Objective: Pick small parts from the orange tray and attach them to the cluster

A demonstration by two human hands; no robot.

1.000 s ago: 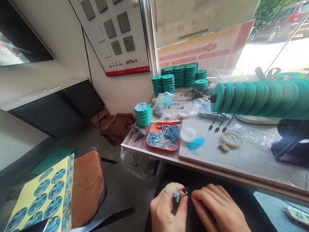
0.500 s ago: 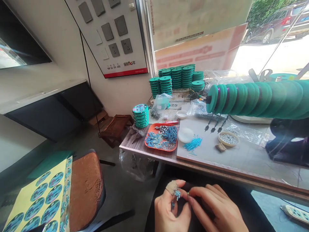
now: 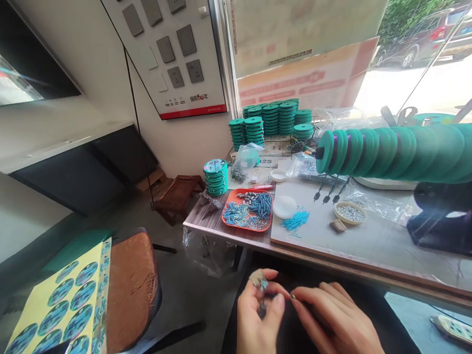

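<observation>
My left hand point(image 3: 258, 314) is low over my lap, its fingers pinched on several small blue beaded pieces point(image 3: 263, 284) beside a taped fingertip. My right hand point(image 3: 332, 319) is close on its right, thumb and forefinger pinched on a tiny metal piece point(image 3: 293, 296). The two hands almost touch at the fingertips. On the table ahead lies an orange tray point(image 3: 248, 210) of blue and silver parts, with a loose heap of blue sticks point(image 3: 295, 219) next to it.
A row of green spools point(image 3: 391, 151) on a rod crosses the right above the table edge point(image 3: 332, 265). Stacks of green spools point(image 3: 273, 118) stand at the back, one stack point(image 3: 216, 176) on the left. A small bowl point(image 3: 349, 213), a white lid point(image 3: 284, 206), a chair point(image 3: 132, 285) with a sticker sheet point(image 3: 55, 305).
My left hand has lifted slightly and its fingers have shifted on the blue pieces. My right hand's pinch has moved a little right, away from them. The view has barely shifted.
</observation>
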